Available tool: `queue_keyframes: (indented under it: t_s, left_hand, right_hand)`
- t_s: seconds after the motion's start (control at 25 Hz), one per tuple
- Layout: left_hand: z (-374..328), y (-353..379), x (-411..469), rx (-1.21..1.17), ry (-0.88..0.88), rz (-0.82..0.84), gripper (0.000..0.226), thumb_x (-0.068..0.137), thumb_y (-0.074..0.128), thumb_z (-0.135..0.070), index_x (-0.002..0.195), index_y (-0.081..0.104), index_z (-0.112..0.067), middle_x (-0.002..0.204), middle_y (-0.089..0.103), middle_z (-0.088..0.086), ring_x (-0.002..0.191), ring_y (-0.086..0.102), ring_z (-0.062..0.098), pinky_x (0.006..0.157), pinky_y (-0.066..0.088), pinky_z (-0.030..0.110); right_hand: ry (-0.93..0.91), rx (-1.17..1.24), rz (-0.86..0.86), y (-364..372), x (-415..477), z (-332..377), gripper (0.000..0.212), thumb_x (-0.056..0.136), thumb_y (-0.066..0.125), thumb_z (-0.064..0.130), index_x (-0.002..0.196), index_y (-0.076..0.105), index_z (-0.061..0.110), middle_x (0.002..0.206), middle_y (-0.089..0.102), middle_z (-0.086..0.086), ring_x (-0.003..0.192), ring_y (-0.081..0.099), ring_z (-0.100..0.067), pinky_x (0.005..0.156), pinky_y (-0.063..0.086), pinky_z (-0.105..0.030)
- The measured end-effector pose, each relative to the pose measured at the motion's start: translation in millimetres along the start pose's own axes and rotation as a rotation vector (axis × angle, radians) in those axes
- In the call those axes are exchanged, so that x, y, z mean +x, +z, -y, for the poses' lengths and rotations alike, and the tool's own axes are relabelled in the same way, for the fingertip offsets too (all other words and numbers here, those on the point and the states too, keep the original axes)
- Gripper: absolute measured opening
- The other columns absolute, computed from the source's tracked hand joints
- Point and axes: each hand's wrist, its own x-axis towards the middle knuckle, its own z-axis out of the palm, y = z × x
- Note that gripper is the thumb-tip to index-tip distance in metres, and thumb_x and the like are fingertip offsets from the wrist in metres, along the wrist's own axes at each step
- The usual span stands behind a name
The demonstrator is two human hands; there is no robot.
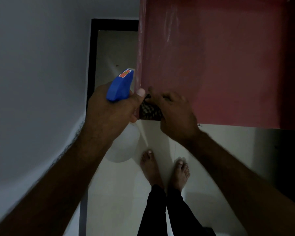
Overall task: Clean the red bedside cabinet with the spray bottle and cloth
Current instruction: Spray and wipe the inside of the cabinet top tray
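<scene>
The red bedside cabinet (219,62) fills the upper right, its flat top seen from above with faint pale streaks. My left hand (109,113) grips a spray bottle (120,86) with a blue trigger head and a white translucent body, held just left of the cabinet's near left corner with the nozzle pointing away from me. My right hand (175,113) presses a dark checked cloth (151,111) onto that same corner of the cabinet top. Part of the cloth is hidden under my fingers.
A grey wall (38,65) runs along the left. A dark-framed opening (92,57) stands behind the cabinet's left side. My bare feet (165,169) stand on a pale tiled floor below the cabinet's front edge.
</scene>
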Motion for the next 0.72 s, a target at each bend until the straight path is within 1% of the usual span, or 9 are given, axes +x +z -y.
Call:
queue_keyframes:
  t_s: [0.08, 0.12, 0.2, 0.24, 0.32, 0.4, 0.44, 0.56, 0.72]
  left_hand:
    - [1, -1, 4, 0.005, 0.002, -0.009, 0.028, 0.089, 0.068, -0.042, 0.085, 0.062, -0.015, 0.075, 0.071, 0.011, 0.059, 0.067, 0.01, 0.049, 0.047, 0.01]
    - [1, -1, 6, 0.004, 0.004, -0.009, 0.03, 0.089, 0.069, -0.041, 0.086, 0.062, -0.012, 0.077, 0.071, 0.013, 0.062, 0.068, 0.014, 0.049, 0.048, 0.01]
    - [0, -1, 9, 0.0, 0.01, 0.001, 0.031, 0.09, 0.068, -0.04, 0.088, 0.062, -0.01, 0.078, 0.07, 0.014, 0.063, 0.068, 0.016, 0.049, 0.046, 0.007]
    - [-1, -1, 10, -0.001, 0.009, 0.008, 0.03, 0.09, 0.067, -0.04, 0.087, 0.061, -0.01, 0.076, 0.069, 0.012, 0.059, 0.067, 0.011, 0.048, 0.045, 0.006]
    - [-4, -1, 11, -0.009, 0.007, 0.015, 0.027, 0.091, 0.066, -0.038, 0.086, 0.059, -0.012, 0.073, 0.068, 0.008, 0.053, 0.064, 0.003, 0.047, 0.044, 0.005]
    - [-6, 0, 11, -0.026, 0.008, 0.01, 0.025, 0.091, 0.067, -0.035, 0.083, 0.058, -0.013, 0.072, 0.066, 0.009, 0.051, 0.063, 0.002, 0.046, 0.044, 0.005]
    - [-7, 0, 12, -0.029, 0.007, 0.006, 0.025, 0.091, 0.067, -0.035, 0.081, 0.057, -0.014, 0.071, 0.066, 0.009, 0.05, 0.063, 0.002, 0.046, 0.044, 0.005]
    - [-7, -1, 13, -0.03, 0.001, 0.003, 0.025, 0.091, 0.067, -0.036, 0.081, 0.058, -0.016, 0.073, 0.068, 0.01, 0.053, 0.063, 0.004, 0.047, 0.044, 0.006]
    - [-7, -2, 15, -0.023, -0.002, 0.003, 0.024, 0.091, 0.068, -0.037, 0.08, 0.058, -0.018, 0.073, 0.069, 0.009, 0.053, 0.064, 0.004, 0.046, 0.044, 0.006]
  right_hand:
    - [0.002, 0.024, -0.028, -7, 19, 3, 0.076, 0.071, 0.074, 0.011, 0.145, 0.057, 0.008, 0.113, 0.075, -0.011, 0.109, 0.062, -0.038, 0.083, 0.051, -0.05]
    - [0.002, 0.055, -0.04, -10, 28, 4, 0.071, 0.075, 0.064, 0.024, 0.144, 0.059, 0.007, 0.112, 0.075, -0.012, 0.108, 0.063, -0.039, 0.083, 0.051, -0.052]
    - [-0.006, 0.102, -0.049, -14, 35, 5, 0.078, 0.073, 0.045, 0.041, 0.141, 0.061, 0.007, 0.113, 0.074, -0.012, 0.107, 0.063, -0.04, 0.084, 0.049, -0.051]
    - [-0.016, 0.108, -0.045, -14, 33, 4, 0.079, 0.073, 0.043, 0.041, 0.143, 0.06, 0.007, 0.115, 0.074, -0.012, 0.109, 0.063, -0.04, 0.085, 0.049, -0.051]
    - [-0.034, 0.088, -0.01, -10, 18, -1, 0.071, 0.078, 0.054, 0.023, 0.148, 0.054, 0.011, 0.121, 0.073, -0.009, 0.114, 0.06, -0.038, 0.089, 0.049, -0.051]
    - [-0.054, 0.072, 0.047, -4, 0, -6, 0.082, 0.073, 0.064, 0.001, 0.152, 0.048, 0.015, 0.123, 0.072, -0.006, 0.12, 0.056, -0.034, 0.092, 0.05, -0.049]
    - [-0.067, 0.07, 0.061, -1, -7, -7, 0.087, 0.071, 0.064, -0.002, 0.154, 0.045, 0.016, 0.124, 0.072, -0.004, 0.122, 0.055, -0.032, 0.092, 0.048, -0.048]
    - [-0.073, 0.067, 0.048, 0, -4, -6, 0.088, 0.07, 0.066, -0.001, 0.154, 0.045, 0.015, 0.123, 0.073, -0.005, 0.12, 0.055, -0.031, 0.091, 0.048, -0.046]
    - [-0.028, 0.093, 0.0, -9, 34, -7, 0.069, 0.078, 0.054, 0.02, 0.146, 0.057, 0.01, 0.117, 0.073, -0.012, 0.111, 0.058, -0.037, 0.089, 0.051, -0.049]
